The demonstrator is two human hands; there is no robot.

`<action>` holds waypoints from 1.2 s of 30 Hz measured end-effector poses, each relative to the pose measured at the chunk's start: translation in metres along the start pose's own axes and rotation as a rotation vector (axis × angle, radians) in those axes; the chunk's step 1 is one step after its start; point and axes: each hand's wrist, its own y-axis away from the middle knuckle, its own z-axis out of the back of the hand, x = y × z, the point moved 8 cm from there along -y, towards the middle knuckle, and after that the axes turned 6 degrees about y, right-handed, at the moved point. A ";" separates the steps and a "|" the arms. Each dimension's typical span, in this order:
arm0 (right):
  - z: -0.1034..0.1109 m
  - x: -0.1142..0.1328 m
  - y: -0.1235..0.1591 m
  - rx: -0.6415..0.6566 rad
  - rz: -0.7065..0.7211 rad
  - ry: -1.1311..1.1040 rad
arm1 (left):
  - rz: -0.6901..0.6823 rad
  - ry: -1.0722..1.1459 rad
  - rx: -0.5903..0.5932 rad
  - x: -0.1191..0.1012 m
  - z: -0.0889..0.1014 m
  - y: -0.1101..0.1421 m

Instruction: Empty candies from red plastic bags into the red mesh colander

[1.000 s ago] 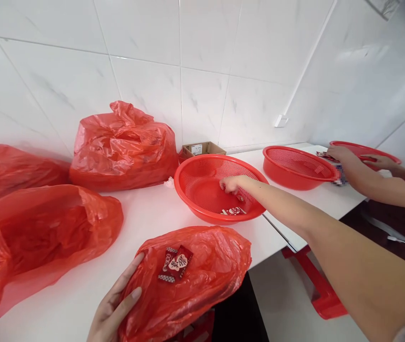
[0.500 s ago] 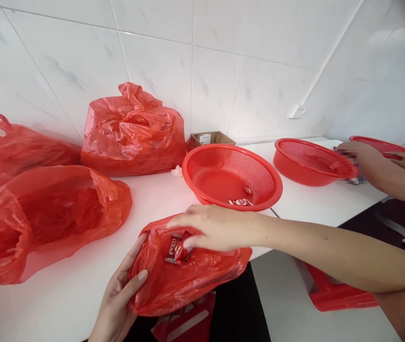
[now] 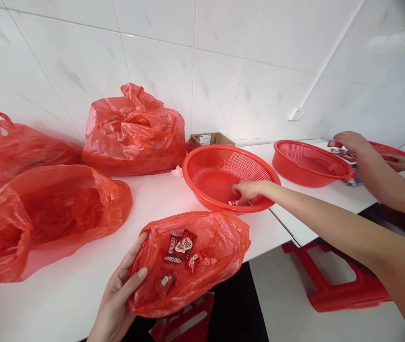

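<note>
Table edge (image 3: 281,223) passes just under the red plastic bag (image 3: 220,247), which lies at the front of the white table with small red packets (image 3: 183,247) on top. Left hand (image 3: 117,294) is at the bag's near side, with the fingers (image 3: 134,278) opened against it, holding it lightly, not clenched. Right arm stretches forward over the table. Right hand (image 3: 247,191) is inside the red plastic strainer (image 3: 202,185), bent down near its far wall, just above a small packet (image 3: 233,203); I cannot tell if it grasps this. Farther right, beside a second strainer (image 3: 291,166), a co-worker's hand (image 3: 352,142) reaches over another red rim.
</note>
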 end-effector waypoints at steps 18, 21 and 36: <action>0.070 0.119 0.100 -0.141 0.640 -0.843 | 0.011 0.030 0.017 0.002 0.001 -0.002; 0.046 0.171 0.123 -0.151 0.682 -0.659 | 0.002 0.038 0.029 0.002 0.001 -0.002; 0.034 0.063 0.119 -0.692 0.280 -0.190 | -0.008 0.032 0.027 0.000 0.004 -0.002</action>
